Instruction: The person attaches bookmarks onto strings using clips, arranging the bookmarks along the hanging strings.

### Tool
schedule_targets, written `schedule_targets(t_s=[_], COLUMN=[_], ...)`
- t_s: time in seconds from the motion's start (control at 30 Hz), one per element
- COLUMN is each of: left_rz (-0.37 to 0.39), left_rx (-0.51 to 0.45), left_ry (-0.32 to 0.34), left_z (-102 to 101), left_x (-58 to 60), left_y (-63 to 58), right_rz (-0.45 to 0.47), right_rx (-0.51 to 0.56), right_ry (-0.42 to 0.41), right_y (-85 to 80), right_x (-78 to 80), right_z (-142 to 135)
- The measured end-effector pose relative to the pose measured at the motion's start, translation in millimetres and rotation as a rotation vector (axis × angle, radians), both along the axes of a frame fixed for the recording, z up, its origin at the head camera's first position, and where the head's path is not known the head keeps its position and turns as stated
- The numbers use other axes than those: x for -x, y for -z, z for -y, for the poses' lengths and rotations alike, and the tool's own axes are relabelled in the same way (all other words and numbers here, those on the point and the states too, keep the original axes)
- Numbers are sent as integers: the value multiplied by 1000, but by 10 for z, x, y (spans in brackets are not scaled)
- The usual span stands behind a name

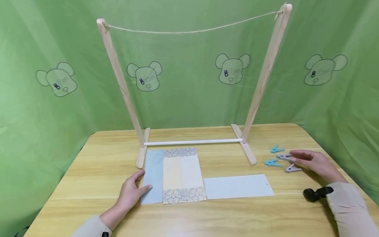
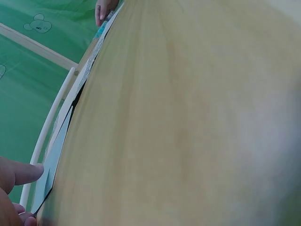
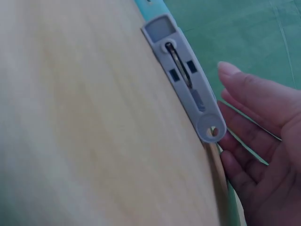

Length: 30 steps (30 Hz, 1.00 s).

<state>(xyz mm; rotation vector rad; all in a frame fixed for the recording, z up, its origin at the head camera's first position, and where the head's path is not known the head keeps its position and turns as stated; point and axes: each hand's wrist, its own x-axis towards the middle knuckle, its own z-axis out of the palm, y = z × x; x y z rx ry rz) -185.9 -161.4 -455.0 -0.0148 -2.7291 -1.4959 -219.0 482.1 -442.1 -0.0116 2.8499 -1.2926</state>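
Note:
At the left edge of a pale blue card (image 1: 154, 174) is my left hand (image 1: 130, 191), its thumb reaching over the card's face and its fingers along the side. The left wrist view shows the thumb (image 2: 28, 173) just above this card (image 2: 55, 155). Beside it lies lace-patterned paper (image 1: 181, 174) with cream and white panels. My right hand (image 1: 316, 163) reaches in from the right among several small clothespins, thumb and fingers spread apart. Nearest are a grey-lilac clothespin (image 1: 285, 157) and another lilac one (image 1: 292, 168); two turquoise clothespins (image 1: 273, 163) lie to their left.
A wooden frame (image 1: 267, 72) with a sagging string (image 1: 177, 32) between its posts and a white bottom bar (image 1: 192, 142) stands at the back of the table (image 1: 237, 217). A pale blank card (image 1: 240, 186) with a small hole lies crosswise in front. Green curtain surrounds the table.

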Motion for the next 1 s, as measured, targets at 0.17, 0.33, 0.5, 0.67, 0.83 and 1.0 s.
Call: schedule_targets(t_s=[0.17,0.33,0.5,0.67,0.83,1.0], left_rz=[-29,-61,-89,-88,-66,-6], left_rx=[87,183,202,194,208,210], left_ry=[4,17,34,56,80,68], left_z=[-43,-77,-78,-66,-60,-55], left_x=[-22,-54,-32,11,57,57], left_y=[-3,17,19,-27,-66,-88], right_rz=[22,16,-16,1,6,3], right_rx=[-28,-88,-96,-81,-120,-150], right_ry=[-20,-40,-40,-46,-40,-34], right_y=[0,10,30,41,30,4], right_x=[41,71,69,76,104,123], right_z=[18,29,26,19,33,42])
